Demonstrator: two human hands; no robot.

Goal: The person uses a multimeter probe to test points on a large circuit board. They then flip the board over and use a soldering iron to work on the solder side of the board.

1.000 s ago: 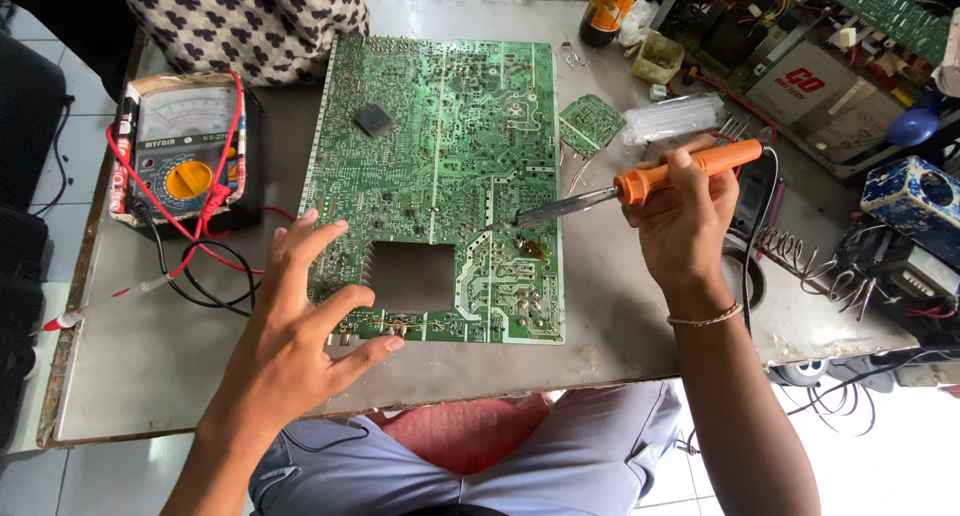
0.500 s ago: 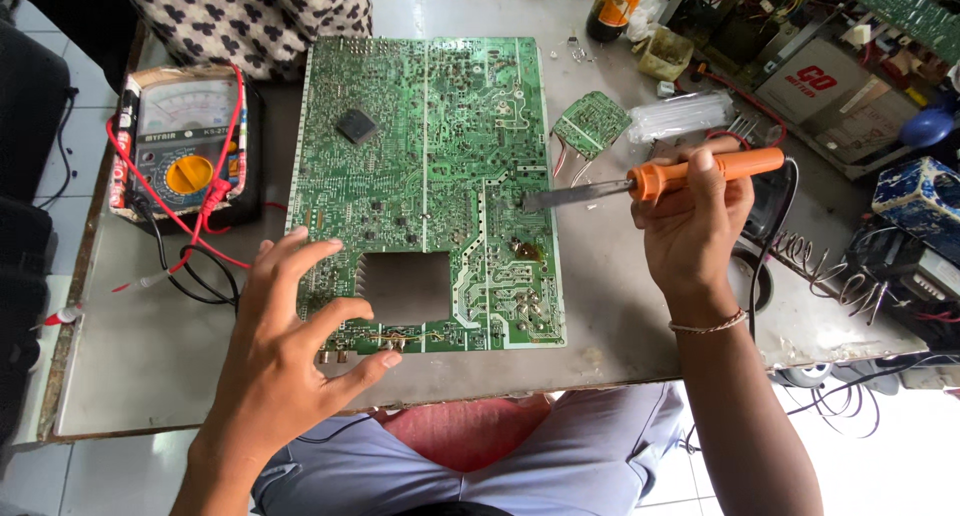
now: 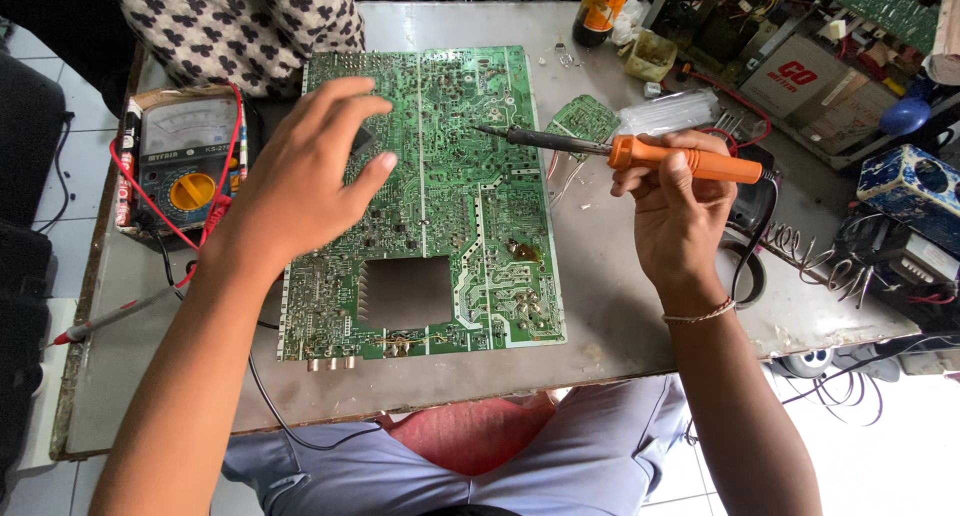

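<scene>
An orange-handled soldering iron is grasped in the right hand, its tip raised over the green circuit board. The left hand is spread, ungrasping, above the board's left part, flat on the counter. A multimeter is left of it.

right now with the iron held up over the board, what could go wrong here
1. The soldering iron in the right hand has its tip hovering over the green circuit board; a slip could scorch traces.
2. The left hand is spread over the board's upper left, near the iron's tip, so a burn seems possible.
3. The iron's black cord hangs by the right wrist and might snag, jerking the iron.
</scene>
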